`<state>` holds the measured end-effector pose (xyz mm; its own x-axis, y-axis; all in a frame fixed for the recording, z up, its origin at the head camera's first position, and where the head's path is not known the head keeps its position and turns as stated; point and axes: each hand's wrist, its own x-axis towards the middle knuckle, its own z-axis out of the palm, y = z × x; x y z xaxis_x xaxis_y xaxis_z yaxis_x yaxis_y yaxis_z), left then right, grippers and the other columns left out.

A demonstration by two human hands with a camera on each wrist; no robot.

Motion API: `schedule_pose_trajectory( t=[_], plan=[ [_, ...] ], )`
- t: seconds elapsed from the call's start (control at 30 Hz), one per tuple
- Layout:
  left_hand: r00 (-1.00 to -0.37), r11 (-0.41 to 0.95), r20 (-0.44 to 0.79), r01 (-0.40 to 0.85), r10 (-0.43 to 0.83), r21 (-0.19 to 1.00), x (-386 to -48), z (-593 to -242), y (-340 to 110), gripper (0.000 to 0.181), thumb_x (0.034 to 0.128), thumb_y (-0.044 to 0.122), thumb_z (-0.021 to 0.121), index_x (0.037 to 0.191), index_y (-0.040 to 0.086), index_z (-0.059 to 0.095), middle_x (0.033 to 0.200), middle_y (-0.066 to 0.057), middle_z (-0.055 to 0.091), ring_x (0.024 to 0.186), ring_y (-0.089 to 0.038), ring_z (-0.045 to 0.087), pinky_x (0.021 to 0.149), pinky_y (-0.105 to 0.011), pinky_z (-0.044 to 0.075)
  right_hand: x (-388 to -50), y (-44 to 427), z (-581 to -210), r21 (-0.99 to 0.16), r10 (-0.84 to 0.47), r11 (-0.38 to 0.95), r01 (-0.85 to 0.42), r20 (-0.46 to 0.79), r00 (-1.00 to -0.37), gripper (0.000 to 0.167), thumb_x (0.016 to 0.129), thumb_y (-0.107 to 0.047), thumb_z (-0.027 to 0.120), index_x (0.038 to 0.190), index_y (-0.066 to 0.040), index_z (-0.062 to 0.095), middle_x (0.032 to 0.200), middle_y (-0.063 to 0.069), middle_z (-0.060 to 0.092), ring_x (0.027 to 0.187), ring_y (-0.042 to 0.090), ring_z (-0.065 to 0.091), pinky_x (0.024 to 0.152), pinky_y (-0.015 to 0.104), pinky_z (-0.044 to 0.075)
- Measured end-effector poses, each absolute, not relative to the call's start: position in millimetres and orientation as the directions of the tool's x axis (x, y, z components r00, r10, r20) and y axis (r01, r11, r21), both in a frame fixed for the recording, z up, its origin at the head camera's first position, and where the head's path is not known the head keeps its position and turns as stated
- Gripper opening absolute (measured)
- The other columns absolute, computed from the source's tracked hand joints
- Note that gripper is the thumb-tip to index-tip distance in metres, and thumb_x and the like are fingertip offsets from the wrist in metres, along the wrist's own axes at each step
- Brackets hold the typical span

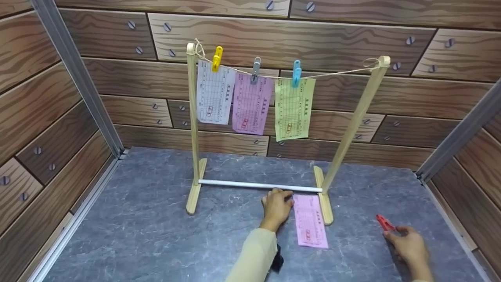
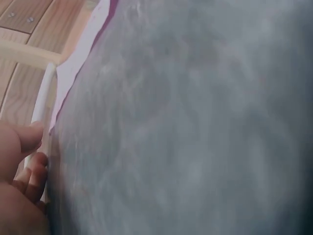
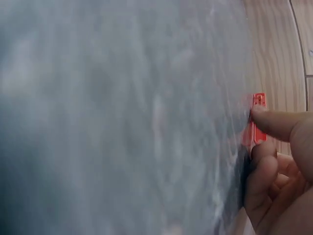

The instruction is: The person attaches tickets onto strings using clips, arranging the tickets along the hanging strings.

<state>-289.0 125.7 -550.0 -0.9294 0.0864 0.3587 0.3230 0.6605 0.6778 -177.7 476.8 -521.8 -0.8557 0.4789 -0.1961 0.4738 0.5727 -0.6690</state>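
Observation:
A loose pink paper slip (image 1: pixel 310 221) with printed lines and a red stamp lies on the tabletop. My left hand (image 1: pixel 277 206) is at its upper left edge, fingers loosely bent; in the left wrist view the fingers (image 2: pixel 36 169) show no paper between them, and the slip's edge (image 2: pixel 73 63) lies just beyond. To the right, my right hand (image 1: pixel 409 244) pinches a red plastic clothespin (image 1: pixel 385 223) between thumb and fingers, low over the table. In the right wrist view the clothespin (image 3: pixel 259 118) shows at the thumb tip.
A wooden stand (image 1: pixel 193 117) with a white crossbar (image 1: pixel 258 185) carries a string. White (image 1: pixel 213 94), purple (image 1: pixel 252 103) and green (image 1: pixel 294 109) slips hang from it by yellow (image 1: pixel 217 58), grey (image 1: pixel 255 70) and blue (image 1: pixel 296 73) clothespins. Wood-patterned walls (image 1: pixel 219 35) enclose the grey tabletop (image 1: pixel 156 243).

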Motion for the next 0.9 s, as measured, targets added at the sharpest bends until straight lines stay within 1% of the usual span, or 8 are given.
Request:
schedule_pose_trajectory(
  t=[0.1, 0.23, 0.3, 0.43, 0.5, 0.6, 0.73, 0.9],
  plan=[
    [-0.925, 0.703, 0.376, 0.298, 0.046, 0.646, -289, -549, 131, 0.021, 0.0875, 0.019, 0.078, 0.108, 0.015, 0.08, 0.094, -0.001, 0.063, 0.088, -0.021, 0.057, 0.078, -0.039, 0.036, -178, 475, -521, -0.663, 0.484, 0.575, 0.479, -0.197, -0.853, 0.067, 0.092, -0.028, 0.073, 0.134, 0.013, 0.04, 0.079, 0.012, 0.06, 0.052, 0.019, 0.057, 0.048, 0.035, 0.049],
    [-0.91, 0.747, 0.414, 0.259, -0.024, 0.612, -289, -551, 136, 0.018, 0.0855, 0.023, 0.08, 0.102, 0.018, 0.082, 0.088, -0.001, 0.063, 0.083, -0.022, 0.056, 0.075, -0.041, 0.035, -178, 471, -522, -0.673, 0.469, 0.575, 0.466, -0.195, -0.861, 0.065, 0.092, -0.026, 0.073, 0.132, 0.012, 0.04, 0.091, 0.021, 0.06, 0.054, 0.02, 0.058, 0.049, 0.036, 0.05],
    [-0.901, 0.768, 0.431, 0.244, -0.046, 0.592, -289, -553, 137, 0.016, 0.0847, 0.025, 0.081, 0.1, 0.019, 0.082, 0.087, 0.0, 0.065, 0.082, -0.022, 0.057, 0.074, -0.041, 0.034, -178, 470, -522, -0.666, 0.459, 0.588, 0.459, -0.193, -0.867, 0.066, 0.092, -0.028, 0.073, 0.132, 0.012, 0.04, 0.093, 0.023, 0.059, 0.054, 0.02, 0.058, 0.049, 0.035, 0.05],
    [-0.881, 0.788, 0.469, 0.248, -0.058, 0.563, -289, -556, 138, 0.011, 0.0842, 0.027, 0.081, 0.094, 0.022, 0.082, 0.085, 0.002, 0.066, 0.08, -0.021, 0.057, 0.073, -0.041, 0.034, -177, 470, -522, -0.645, 0.452, 0.613, 0.456, -0.187, -0.872, 0.068, 0.092, -0.032, 0.072, 0.133, 0.011, 0.04, 0.088, 0.02, 0.06, 0.053, 0.019, 0.057, 0.048, 0.034, 0.049],
    [-0.874, 0.786, 0.483, 0.261, -0.054, 0.56, -289, -557, 138, 0.008, 0.0836, 0.026, 0.081, 0.091, 0.022, 0.081, 0.083, 0.003, 0.066, 0.08, -0.02, 0.057, 0.073, -0.041, 0.034, -176, 470, -522, -0.64, 0.455, 0.621, 0.452, -0.175, -0.873, 0.065, 0.092, -0.032, 0.072, 0.131, 0.011, 0.042, 0.086, 0.018, 0.059, 0.054, 0.019, 0.057, 0.049, 0.034, 0.048],
    [-0.87, 0.776, 0.49, 0.277, -0.047, 0.567, -290, -557, 138, 0.006, 0.0833, 0.026, 0.081, 0.087, 0.022, 0.079, 0.082, 0.005, 0.065, 0.079, -0.019, 0.057, 0.073, -0.041, 0.034, -175, 468, -522, -0.634, 0.458, 0.64, 0.434, -0.138, -0.878, 0.059, 0.093, -0.03, 0.072, 0.125, 0.011, 0.046, 0.091, 0.022, 0.06, 0.057, 0.019, 0.057, 0.05, 0.034, 0.047],
    [-0.873, 0.744, 0.486, 0.299, -0.04, 0.598, -289, -557, 137, 0.003, 0.0841, 0.023, 0.079, 0.084, 0.022, 0.075, 0.081, 0.006, 0.063, 0.078, -0.018, 0.056, 0.075, -0.041, 0.035, -173, 469, -523, -0.622, 0.452, 0.669, 0.407, -0.094, -0.887, 0.054, 0.093, -0.03, 0.071, 0.121, 0.011, 0.048, 0.102, 0.028, 0.06, 0.061, 0.02, 0.058, 0.054, 0.035, 0.045],
    [-0.886, 0.678, 0.464, 0.331, -0.017, 0.657, -288, -558, 137, 0.006, 0.0834, 0.017, 0.075, 0.084, 0.021, 0.07, 0.081, 0.008, 0.06, 0.078, -0.015, 0.056, 0.08, -0.04, 0.036, -170, 473, -523, -0.598, 0.45, 0.694, 0.401, -0.074, -0.89, 0.052, 0.092, -0.03, 0.07, 0.118, 0.011, 0.05, 0.103, 0.029, 0.061, 0.067, 0.025, 0.059, 0.06, 0.038, 0.043]
  ],
)
